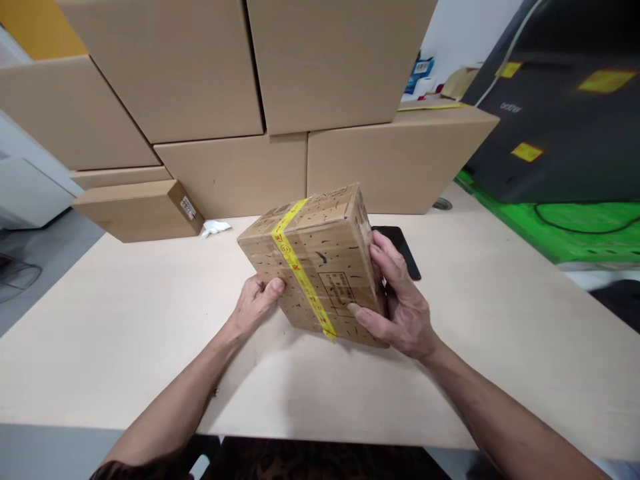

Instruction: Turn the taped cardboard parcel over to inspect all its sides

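Between my two hands a brown cardboard box (320, 267) is held tilted above the table. Dark marks dot its surface, and a strip of yellow tape with red print (300, 270) runs across it. A small printed label panel (337, 291) shows on the face toward me. My left hand (255, 303) grips the lower left side, thumb on the front and fingers hidden behind. On the right side my right hand (397, 303) holds the box, with the thumb on the front face and the fingers along the end. A black phone-like slab (399, 250) lies partly hidden behind the box.
Large plain cartons (230, 173) are stacked along the back of the pale table (125, 333). A flat carton (130, 210) lies at the left rear beside a crumpled white tissue (216, 227). At right stand a dark machine (560, 100) and a green surface (555, 233).
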### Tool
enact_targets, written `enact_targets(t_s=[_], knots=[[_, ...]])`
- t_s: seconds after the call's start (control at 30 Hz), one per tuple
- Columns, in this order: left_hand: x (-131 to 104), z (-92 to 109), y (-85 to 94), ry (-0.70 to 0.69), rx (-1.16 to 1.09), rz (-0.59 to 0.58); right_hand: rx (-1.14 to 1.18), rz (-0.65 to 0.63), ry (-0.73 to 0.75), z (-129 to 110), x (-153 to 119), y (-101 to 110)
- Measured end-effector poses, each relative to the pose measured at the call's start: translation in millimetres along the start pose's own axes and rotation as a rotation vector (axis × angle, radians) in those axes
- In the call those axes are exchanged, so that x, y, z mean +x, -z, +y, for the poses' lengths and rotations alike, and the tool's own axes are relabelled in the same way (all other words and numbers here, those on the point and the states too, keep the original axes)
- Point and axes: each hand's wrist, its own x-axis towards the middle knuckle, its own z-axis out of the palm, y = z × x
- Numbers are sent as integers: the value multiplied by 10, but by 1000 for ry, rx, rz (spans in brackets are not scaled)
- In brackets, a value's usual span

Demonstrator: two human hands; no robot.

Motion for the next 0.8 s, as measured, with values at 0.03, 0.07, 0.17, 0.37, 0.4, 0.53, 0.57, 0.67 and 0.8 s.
enact_targets(t_s=[0.03, 0.07, 0.17, 0.37, 0.4, 0.53, 0.57, 0.67, 0.8], knots=[[-9, -16, 10, -9, -24, -27, 38, 32, -47, -28, 4, -5], [-19, -37, 18, -20, -54, -60, 98, 60, -116, -54, 13, -10], [-48, -106, 11, -19, -175, -133, 358, 97, -399, -102, 60, -35], [-28, -91, -42, 55, -322, -95, 582, 91, -551, -103, 120, -63], [-29, -73, -33, 62, -314, -115, 582, 85, -535, -111, 126, -52], [-77, -18, 8, 77, -291, -203, 577, 108, -529, -167, 165, -8], [-92, -8, 8, 67, -298, -197, 592, 109, -548, -181, 176, -7], [-114, 27, -19, 30, -344, -105, 689, 70, -626, -205, 195, -24], [-91, 62, -55, 21, -394, -8, 729, 33, -677, -217, 184, -43]])
